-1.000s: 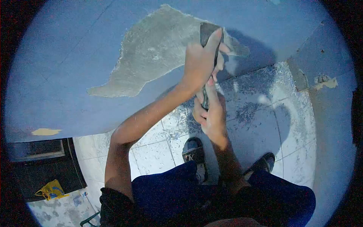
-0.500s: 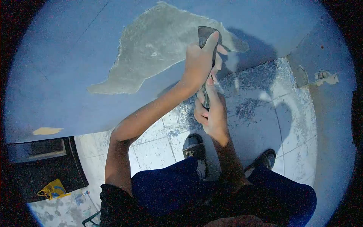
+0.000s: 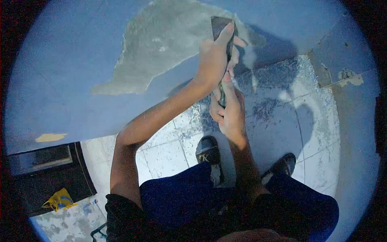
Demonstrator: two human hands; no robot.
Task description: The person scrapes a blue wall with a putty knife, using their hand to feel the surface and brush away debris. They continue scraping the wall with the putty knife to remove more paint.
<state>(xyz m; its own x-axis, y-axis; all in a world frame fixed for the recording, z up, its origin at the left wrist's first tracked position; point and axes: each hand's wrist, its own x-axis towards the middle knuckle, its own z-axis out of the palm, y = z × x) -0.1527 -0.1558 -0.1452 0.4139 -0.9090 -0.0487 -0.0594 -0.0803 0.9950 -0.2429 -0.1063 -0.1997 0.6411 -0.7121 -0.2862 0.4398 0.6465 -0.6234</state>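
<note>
A dark, flat-bladed scraper (image 3: 220, 25) is held in both hands against the blue wall, at the right part of a bare grey patch (image 3: 155, 48). My left hand (image 3: 213, 58) wraps around its blade end, thumb laid along the flat face and fingers behind it. Lower down, my right hand (image 3: 231, 109) grips the handle, which is mostly covered by the fingers. Pale dust coats the fingers of both hands. The scraper's far edge overlaps the grey patch in this view.
Flakes and dust are scattered over the white tiled floor (image 3: 278, 133) below the wall. My two dark shoes (image 3: 208, 150) stand there. A yellow bag (image 3: 60, 199) lies at a dark panel (image 3: 48, 177) on the left. Another wall (image 3: 358, 113) rises at the right.
Both hands and the scraper have moved slightly up the wall, still in the same grip. The whole view has shifted a little too.
</note>
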